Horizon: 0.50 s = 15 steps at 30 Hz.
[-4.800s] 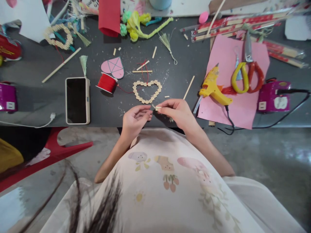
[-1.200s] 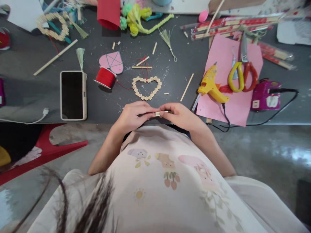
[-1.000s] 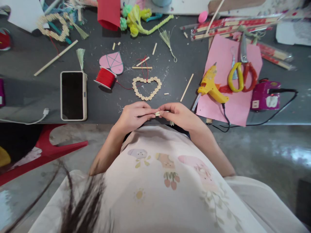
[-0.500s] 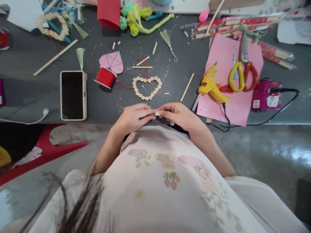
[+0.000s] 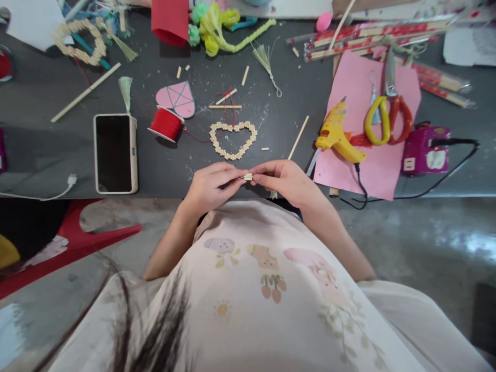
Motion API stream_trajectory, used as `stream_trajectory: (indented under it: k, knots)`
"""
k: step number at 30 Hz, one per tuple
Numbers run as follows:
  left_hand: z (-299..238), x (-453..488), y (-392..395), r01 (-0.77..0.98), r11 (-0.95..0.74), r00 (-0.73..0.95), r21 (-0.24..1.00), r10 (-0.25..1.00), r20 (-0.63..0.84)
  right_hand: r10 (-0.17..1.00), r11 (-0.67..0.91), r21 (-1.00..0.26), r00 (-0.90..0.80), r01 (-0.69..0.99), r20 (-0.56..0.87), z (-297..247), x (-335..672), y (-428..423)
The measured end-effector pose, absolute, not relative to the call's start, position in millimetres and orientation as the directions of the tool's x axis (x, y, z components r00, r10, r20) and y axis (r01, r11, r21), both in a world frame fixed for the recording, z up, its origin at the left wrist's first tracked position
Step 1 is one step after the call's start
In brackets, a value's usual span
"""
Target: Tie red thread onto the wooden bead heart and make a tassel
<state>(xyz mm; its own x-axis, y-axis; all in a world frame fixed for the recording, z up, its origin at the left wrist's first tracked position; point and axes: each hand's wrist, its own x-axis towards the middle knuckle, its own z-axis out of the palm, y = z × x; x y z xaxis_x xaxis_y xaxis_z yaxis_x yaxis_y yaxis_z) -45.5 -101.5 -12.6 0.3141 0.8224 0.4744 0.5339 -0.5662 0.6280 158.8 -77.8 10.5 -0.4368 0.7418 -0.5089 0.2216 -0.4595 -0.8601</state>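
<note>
Between my fingertips, just over the table's front edge, is a small pale piece (image 5: pixel 248 177) that looks like short wooden stick bits. My left hand (image 5: pixel 215 186) pinches it from the left, and my right hand (image 5: pixel 278 180) grips its other end between thumb and fingers. Beyond my hands lies a heart-shaped frame (image 5: pixel 220 150) of small pale pieces, with a red thread tied at its top dip. The thread runs past thin sticks (image 5: pixel 225 107). Left of the heart stands a red thread spool (image 5: pixel 166 124) beside a pink paper shape (image 5: pixel 176 98) with drawn lines.
A phone (image 5: pixel 114 155) lies at left. To the right, pink paper (image 5: pixel 329 168) carries a yellow glue gun (image 5: pixel 337 134) and scissors (image 5: pixel 389 88); the gun's cord trails near a purple power box (image 5: pixel 424 150). Tassels, loose sticks and packaged sticks (image 5: pixel 372 39) lie farther back.
Both hands keep their pinch on the small piece, which has turned slightly and shows more between the fingertips. The view has shifted a little; the things on the table stay put.
</note>
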Motion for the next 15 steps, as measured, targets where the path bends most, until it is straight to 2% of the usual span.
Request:
stream_trajectory:
  k: [7,15]
  knots:
    - [-12.4,-48.3,-101.3,0.548,-0.562,0.284,0.62,0.822,0.494,0.732,-0.496,-0.856,-0.459,0.148,-0.504,7.0,159.6,-79.1]
    - [-7.5,-45.2,-102.8,0.549,-0.567,0.319,0.614,0.821,0.473,0.792,-0.291,-0.909,-0.458,0.298,-0.404,18.6,152.2,-77.6]
